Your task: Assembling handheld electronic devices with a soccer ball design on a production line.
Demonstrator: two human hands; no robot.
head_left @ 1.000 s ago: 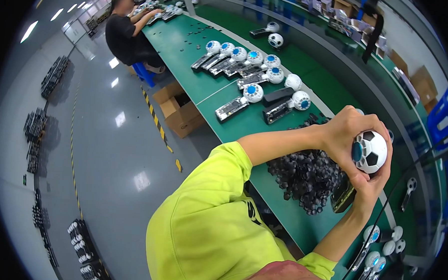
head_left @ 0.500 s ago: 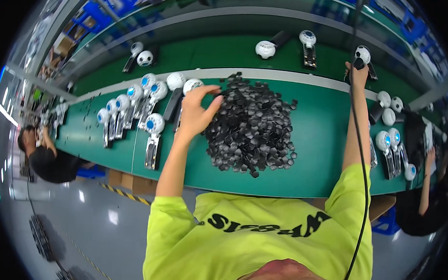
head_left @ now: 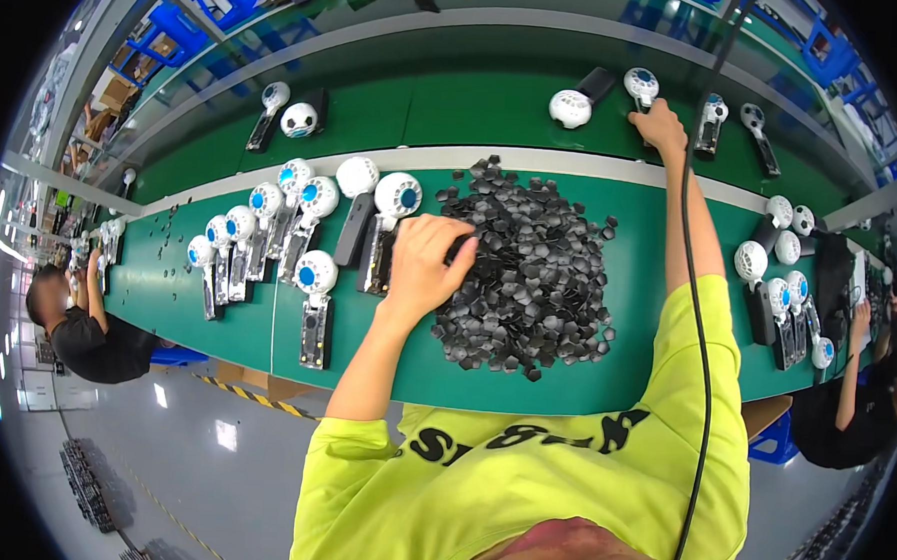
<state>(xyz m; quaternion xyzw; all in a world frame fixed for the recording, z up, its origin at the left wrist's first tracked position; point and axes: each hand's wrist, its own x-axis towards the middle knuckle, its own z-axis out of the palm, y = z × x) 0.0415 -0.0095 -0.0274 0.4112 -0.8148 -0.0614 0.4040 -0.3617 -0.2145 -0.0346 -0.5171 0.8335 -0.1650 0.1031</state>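
Observation:
A heap of small black pentagon-shaped pieces (head_left: pixel 528 284) lies on the green table in front of me. At its left side my left hand (head_left: pixel 429 262) is curled, thumb and forefinger near each other. A dark patch shows between them, but I cannot make out what it is. My right hand (head_left: pixel 661 127) reaches across to the far green strip. Its fingers close round the handle of a white ball-headed device (head_left: pixel 641 84) with a blue disc; the hand hides most of that handle. Beside my left hand rests another ball-headed device (head_left: pixel 398 195) with an exposed handle.
Several ball-headed devices (head_left: pixel 316 274) stand in a row on the left. More devices (head_left: pixel 778 289) lie at the right. On the far strip are a white ball (head_left: pixel 571 108) and further devices (head_left: pixel 713 111). A black cable (head_left: pixel 701 341) hangs before my right arm. Co-workers sit at both sides.
My right hand has moved left along the far strip to another ball-headed device; one with a blue disc now lies near where it was. My left hand has come nearer and its fingers are more curled.

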